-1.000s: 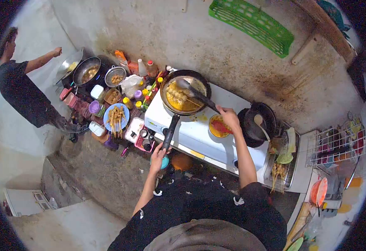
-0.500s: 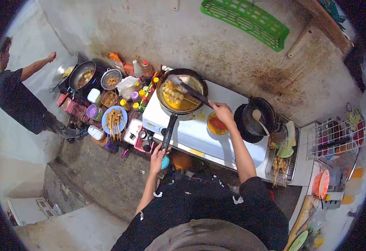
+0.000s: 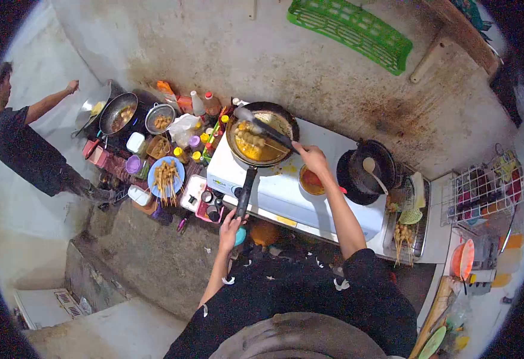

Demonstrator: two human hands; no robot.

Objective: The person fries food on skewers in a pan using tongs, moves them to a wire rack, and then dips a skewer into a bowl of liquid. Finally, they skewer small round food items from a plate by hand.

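Note:
My left hand is wrapped round the black handle of a frying pan on the white stove. Skewered pieces lie in yellow liquid in this pan. A dark-handled utensil is gripped by my right hand, its blurred grey head over the pan's upper left. Below my right hand sits a small bowl of red-orange sauce. Right of it, a black wok holds a light ladle.
Left of the stove are bottles, a blue plate of skewers, a strainer and another pan. A person stands at far left with an arm raised. More skewers lie on a tray at right, near a wire rack.
The utensil's head has shifted slightly left and down over the pan, and my right hand has moved a little left. The whole view has shifted slightly. The person at left has lowered their arm slightly.

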